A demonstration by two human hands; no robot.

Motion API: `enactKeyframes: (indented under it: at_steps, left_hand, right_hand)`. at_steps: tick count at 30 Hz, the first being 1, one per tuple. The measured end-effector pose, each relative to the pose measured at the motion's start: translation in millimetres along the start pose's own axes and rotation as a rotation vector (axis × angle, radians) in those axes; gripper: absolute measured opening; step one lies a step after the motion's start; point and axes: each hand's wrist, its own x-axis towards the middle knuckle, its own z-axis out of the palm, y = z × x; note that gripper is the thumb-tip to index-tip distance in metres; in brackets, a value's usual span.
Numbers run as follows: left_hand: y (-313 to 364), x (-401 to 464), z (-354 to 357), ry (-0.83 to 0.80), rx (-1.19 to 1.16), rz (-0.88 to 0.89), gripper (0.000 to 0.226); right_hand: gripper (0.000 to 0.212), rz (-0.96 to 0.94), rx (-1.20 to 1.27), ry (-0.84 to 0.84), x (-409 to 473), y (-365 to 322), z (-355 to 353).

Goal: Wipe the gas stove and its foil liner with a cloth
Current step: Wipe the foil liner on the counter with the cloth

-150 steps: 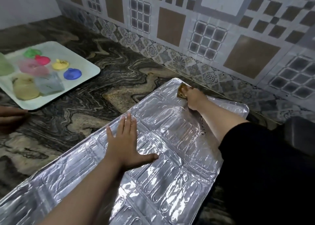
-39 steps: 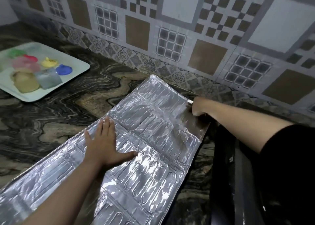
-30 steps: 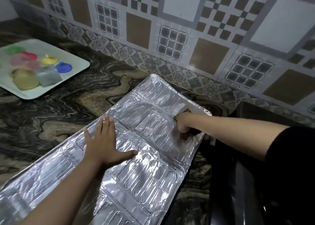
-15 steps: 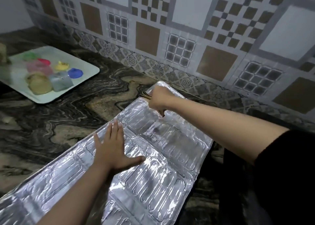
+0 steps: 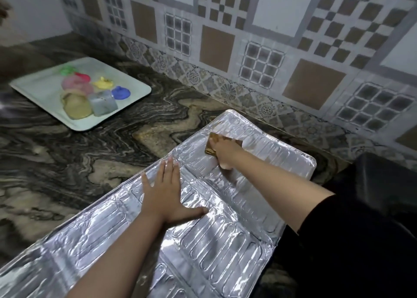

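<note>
The embossed silver foil liner (image 5: 225,241) lies flat on the dark marbled counter, running from the near left to the back wall. My left hand (image 5: 165,191) rests flat on its middle, fingers straight and spread. My right hand (image 5: 225,153) grips a brownish-yellow cloth (image 5: 213,143) and presses it on the liner's far end, near its left edge. Most of the cloth is hidden under the hand. The dark stove (image 5: 381,184) shows only partly at the right edge, behind my black sleeve.
A white tray (image 5: 40,87) with several coloured lids and small containers sits on the counter (image 5: 90,157) at the far left. The patterned tiled wall (image 5: 248,38) rises close behind the liner's far end.
My right hand swept the cloth from the liner's far right corner across to its far left part. The left hand stayed pressed flat on the foil. The camera view shifted slightly.
</note>
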Motion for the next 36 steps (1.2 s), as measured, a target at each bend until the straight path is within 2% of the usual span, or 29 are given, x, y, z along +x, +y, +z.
enactKeyframes:
  at_steps: [8, 15, 19, 22, 24, 26, 28, 31, 33, 36]
  left_hand:
    - [2, -4, -5, 0.009, -0.015, 0.016, 0.149]
    - [6, -11, -15, -0.021, -0.005, 0.009, 0.152]
    - [9, -9, -29, -0.156, 0.051, -0.013, 0.155]
    - [13, -4, -39, -0.264, 0.118, -0.083, 0.156]
    - [22, -7, -43, -0.252, 0.169, -0.104, 0.152]
    - [35, -16, -48, -0.169, 0.145, -0.079, 0.138]
    - [46, -21, -53, -0.032, -0.057, -0.066, 0.102]
    - [66, -31, -74, 0.173, -0.776, -0.146, 0.041]
    - [83, -40, -97, 0.194, -1.16, -0.193, 0.031]
    - [109, -58, -130, 0.014, -1.386, -0.139, 0.037]
  right_hand:
    - [0.074, -0.149, -0.165, -0.034, -62, -11, 4]
    - [0.037, -0.153, -0.142, -0.11, -106, -26, -6]
    - [0.035, -0.01, 0.143, -0.213, -129, -22, -26]
    - [0.03, 0.04, 0.42, -0.173, -140, -9, -32]
    - [0.02, 0.068, 0.713, -0.138, -147, 1, -35]
    - [0.016, 0.084, 0.921, -0.059, -160, 11, -41]
    - [0.018, 0.069, 1.032, -0.005, -178, 16, -48]
    - [0.023, 0.05, 1.115, 0.092, -207, 20, -56]
    - [0.028, 0.045, 1.127, 0.196, -224, 23, -57]
    - [0.031, -0.025, 1.132, 0.288, -252, 22, -57]
